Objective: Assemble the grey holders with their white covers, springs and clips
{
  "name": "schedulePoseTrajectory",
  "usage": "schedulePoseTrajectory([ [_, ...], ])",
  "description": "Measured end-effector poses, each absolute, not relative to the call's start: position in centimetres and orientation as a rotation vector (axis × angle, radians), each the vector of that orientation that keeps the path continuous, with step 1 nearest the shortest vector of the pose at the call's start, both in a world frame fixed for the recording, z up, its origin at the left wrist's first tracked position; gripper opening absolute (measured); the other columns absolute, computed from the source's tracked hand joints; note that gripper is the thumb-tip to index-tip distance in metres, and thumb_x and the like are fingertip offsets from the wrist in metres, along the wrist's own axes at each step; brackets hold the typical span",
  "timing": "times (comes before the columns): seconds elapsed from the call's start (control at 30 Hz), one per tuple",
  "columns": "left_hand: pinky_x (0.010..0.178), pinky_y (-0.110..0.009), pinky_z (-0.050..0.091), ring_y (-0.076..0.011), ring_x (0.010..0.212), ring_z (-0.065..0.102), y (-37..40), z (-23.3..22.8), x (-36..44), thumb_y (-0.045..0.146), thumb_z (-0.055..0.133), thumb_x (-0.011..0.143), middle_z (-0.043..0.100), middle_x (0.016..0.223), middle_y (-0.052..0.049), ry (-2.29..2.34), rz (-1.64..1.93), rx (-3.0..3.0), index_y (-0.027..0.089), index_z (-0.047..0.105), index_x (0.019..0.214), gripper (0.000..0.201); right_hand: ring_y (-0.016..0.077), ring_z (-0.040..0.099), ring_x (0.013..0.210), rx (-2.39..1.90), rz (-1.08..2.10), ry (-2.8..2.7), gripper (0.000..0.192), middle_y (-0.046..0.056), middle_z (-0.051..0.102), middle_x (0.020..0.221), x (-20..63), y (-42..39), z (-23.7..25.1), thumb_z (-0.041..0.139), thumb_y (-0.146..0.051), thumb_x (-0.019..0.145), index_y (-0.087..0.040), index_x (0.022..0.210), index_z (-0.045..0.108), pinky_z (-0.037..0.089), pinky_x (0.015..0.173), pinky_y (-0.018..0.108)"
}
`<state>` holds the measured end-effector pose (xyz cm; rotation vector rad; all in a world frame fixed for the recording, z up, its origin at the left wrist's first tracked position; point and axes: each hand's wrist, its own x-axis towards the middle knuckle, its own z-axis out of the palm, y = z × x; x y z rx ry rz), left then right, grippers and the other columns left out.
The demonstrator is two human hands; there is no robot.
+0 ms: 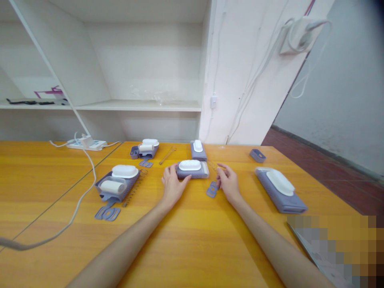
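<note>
My left hand [172,185] holds the left end of a small lavender case with a white ridged top [192,169], which rests on the yellow wooden table [186,236]. My right hand [228,182] lies on the table just right of that case, fingers curled at a flat lavender clip piece [212,189] and a thin wire spring [212,165]. Whether the fingers pinch the clip is unclear.
Similar lavender cases lie about: one with loose parts at the left [115,185], one behind it [145,150], one at the back middle [198,150], a larger one at the right [280,190], and a small tray [257,155]. A power strip [87,143] and white cable [81,200] cross the left side.
</note>
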<state>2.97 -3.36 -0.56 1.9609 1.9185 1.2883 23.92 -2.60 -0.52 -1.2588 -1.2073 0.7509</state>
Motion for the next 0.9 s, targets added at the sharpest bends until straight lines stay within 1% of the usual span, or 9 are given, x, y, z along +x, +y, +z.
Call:
schedulePoseTrajectory([
  [0.1, 0.093, -0.046, 0.035, -0.0298, 0.114, 0.043, -4.1, 0.0, 3.4, 0.046, 0.06, 0.076, 0.044, 0.12, -0.014, 1.915, 1.376, 2.143, 0.018, 0.042, 0.122, 0.057, 0.0106, 0.052, 0.046, -1.194, 0.79, -1.001, 0.056, -0.001, 0.058, 0.072, 24.6, -2.2, -0.7, 0.057, -0.044, 0.077, -0.015, 0.123, 0.046, 0.037, 0.036, 0.02],
  [0.2, 0.095, -0.045, 0.033, -0.0291, 0.114, 0.042, -5.3, 0.8, 3.9, 0.042, 0.054, 0.082, 0.044, 0.123, -0.015, 1.599, 1.284, 2.545, 0.018, 0.048, 0.119, 0.045, 0.0126, 0.058, 0.057, -1.16, 0.833, -0.869, 0.063, 0.001, 0.058, 0.08, 24.9, -1.9, -0.9, 0.062, -0.042, 0.073, -0.016, 0.127, 0.043, 0.044, 0.04, 0.021],
  [0.3, 0.093, -0.04, 0.035, -0.0252, 0.108, 0.046, -6.5, 1.6, 4.2, 0.043, 0.051, 0.084, 0.051, 0.117, -0.011, 1.049, 0.91, 2.86, 0.021, 0.055, 0.112, 0.036, 0.0141, 0.061, 0.067, -1.122, 0.853, -0.828, 0.053, 0.002, 0.056, 0.085, 24.9, -1.6, -1.2, 0.065, -0.04, 0.071, -0.015, 0.116, 0.051, 0.052, 0.051, 0.024],
  [0.37, 0.09, -0.037, 0.036, -0.0225, 0.102, 0.048, -6.9, 2.0, 4.3, 0.048, 0.051, 0.083, 0.055, 0.11, -0.008, 0.878, 0.729, 2.862, 0.023, 0.058, 0.109, 0.037, 0.0148, 0.061, 0.071, -1.099, 0.849, -0.861, 0.044, 0.002, 0.054, 0.087, 24.9, -1.6, -1.4, 0.064, -0.04, 0.072, -0.016, 0.107, 0.055, 0.054, 0.055, 0.026],
  [0.5, 0.089, -0.035, 0.036, -0.0206, 0.1, 0.048, -6.8, 2.2, 4.1, 0.051, 0.05, 0.083, 0.056, 0.107, -0.005, 0.901, 0.672, 2.78, 0.025, 0.06, 0.104, 0.035, 0.0153, 0.061, 0.074, -1.082, 0.816, -0.896, 0.038, 0.001, 0.053, 0.088, 24.9, -1.5, -1.8, 0.064, -0.039, 0.072, -0.019, 0.102, 0.052, 0.055, 0.056, 0.028],
  [0.7, 0.082, -0.034, 0.036, -0.02, 0.092, 0.048, -6.4, 1.7, 4.3, 0.048, 0.051, 0.084, 0.057, 0.095, -0.005, 1.084, 0.715, 2.725, 0.02, 0.059, 0.087, 0.03, 0.0155, 0.063, 0.076, -1.056, 0.814, -0.846, 0.039, -0.002, 0.056, 0.082, 24.6, -1.5, -1.7, 0.069, -0.034, 0.067, -0.023, 0.093, 0.043, 0.054, 0.062, 0.029],
  [0.77, 0.079, -0.033, 0.037, -0.0204, 0.091, 0.048, -6.2, 1.5, 4.4, 0.04, 0.049, 0.086, 0.057, 0.093, -0.006, 1.189, 0.739, 2.705, 0.019, 0.058, 0.087, 0.022, 0.0164, 0.063, 0.079, -1.064, 0.819, -0.86, 0.041, -0.002, 0.058, 0.08, 24.4, -1.6, -1.5, 0.07, -0.037, 0.067, -0.023, 0.092, 0.041, 0.054, 0.065, 0.029],
  [0.83, 0.077, -0.033, 0.037, -0.0205, 0.091, 0.048, -6.1, 1.2, 4.4, 0.026, 0.045, 0.087, 0.056, 0.093, -0.006, 1.263, 0.757, 2.692, 0.02, 0.057, 0.093, 0.015, 0.0172, 0.064, 0.08, -1.076, 0.831, -0.886, 0.044, -0.001, 0.061, 0.08, 24.2, -1.8, -1.3, 0.07, -0.04, 0.067, -0.023, 0.092, 0.039, 0.053, 0.067, 0.03],
  [0.9, 0.078, -0.034, 0.037, -0.0207, 0.092, 0.048, -6.0, 1.1, 4.5, 0.015, 0.042, 0.085, 0.057, 0.095, -0.007, 1.312, 0.768, 2.687, 0.02, 0.055, 0.1, 0.021, 0.0175, 0.064, 0.08, -1.091, 0.833, -0.925, 0.045, 0.0, 0.062, 0.079, 24.0, -1.9, -1.1, 0.07, -0.044, 0.067, -0.023, 0.091, 0.039, 0.052, 0.068, 0.03],
])
